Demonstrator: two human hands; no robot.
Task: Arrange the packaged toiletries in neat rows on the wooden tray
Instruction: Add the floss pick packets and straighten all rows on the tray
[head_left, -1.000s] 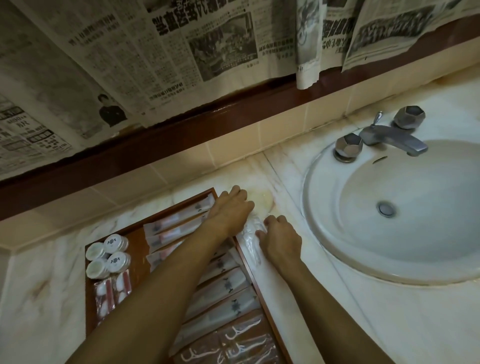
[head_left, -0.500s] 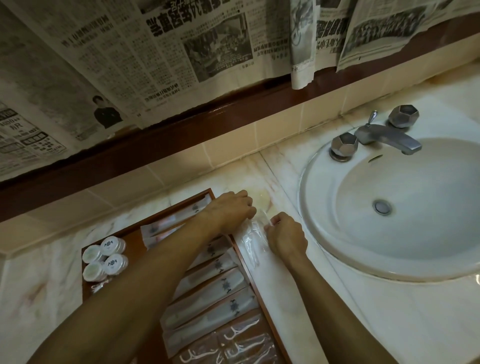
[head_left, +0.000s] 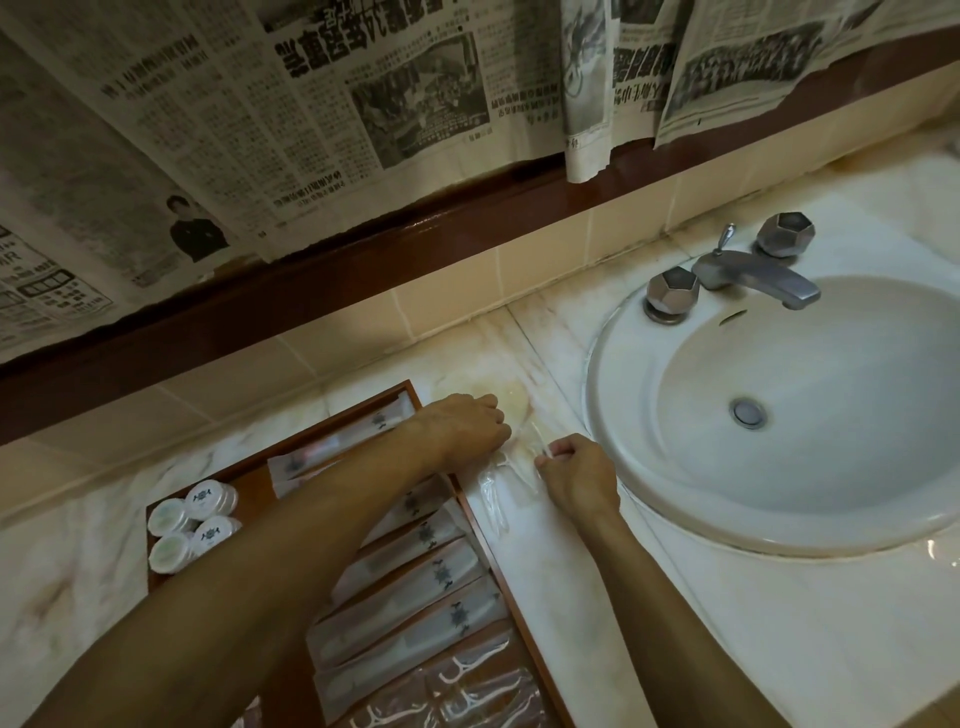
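Observation:
The wooden tray (head_left: 483, 525) lies on the marble counter at lower left. It holds a row of long white sachets (head_left: 441, 571), several small round white tubs (head_left: 192, 525) and clear packets of floss picks (head_left: 467, 686). A clear plastic packet (head_left: 498, 478) lies on the counter just right of the tray. My left hand (head_left: 462, 426) reaches across the tray and its fingers pinch the packet's far end. My right hand (head_left: 576, 473) is closed on the packet's right edge. My left forearm hides part of the tray.
A white oval sink (head_left: 779, 415) with a metal tap (head_left: 753, 275) and two knobs fills the right side. A tiled upstand and a dark wooden ledge (head_left: 363, 291) run behind the counter, with newspaper sheets (head_left: 311, 104) hanging above.
Both hands have closed on the clear packet; the right hand's fingers curled from flat on the counter to a pinch. The view shifted slightly right.

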